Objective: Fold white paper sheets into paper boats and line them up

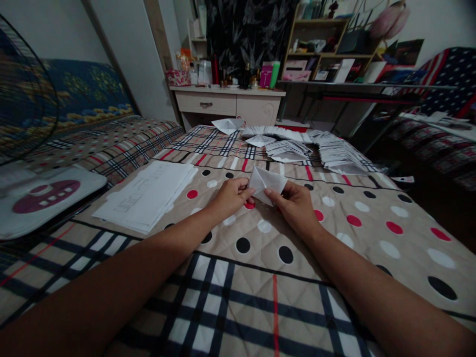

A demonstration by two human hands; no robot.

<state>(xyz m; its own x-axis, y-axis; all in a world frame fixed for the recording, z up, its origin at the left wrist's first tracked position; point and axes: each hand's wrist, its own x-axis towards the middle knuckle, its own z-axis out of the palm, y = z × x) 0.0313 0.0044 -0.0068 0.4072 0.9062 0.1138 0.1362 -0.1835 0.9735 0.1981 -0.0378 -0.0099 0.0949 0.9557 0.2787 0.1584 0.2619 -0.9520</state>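
A small folded piece of white paper (268,182) is held between my two hands, above the patterned bedspread. My left hand (235,194) pinches its left corner between thumb and fingers. On the other side, my right hand (297,204) grips the right part, its thumb lying on the front face and its fingers mostly hidden behind. Creases meet near the middle of the paper. To the left lies a stack of flat paper sheets (148,193), the top one with faint printed lines. Beyond my hands are rows of folded papers (288,150), packed closely together.
One folded paper (227,125) lies apart near the bed's far edge. A low white table (48,198) with a purple design stands at the left, near a fan (26,89). Behind the bed is a white dresser (208,103) crowded with bottles and boxes.
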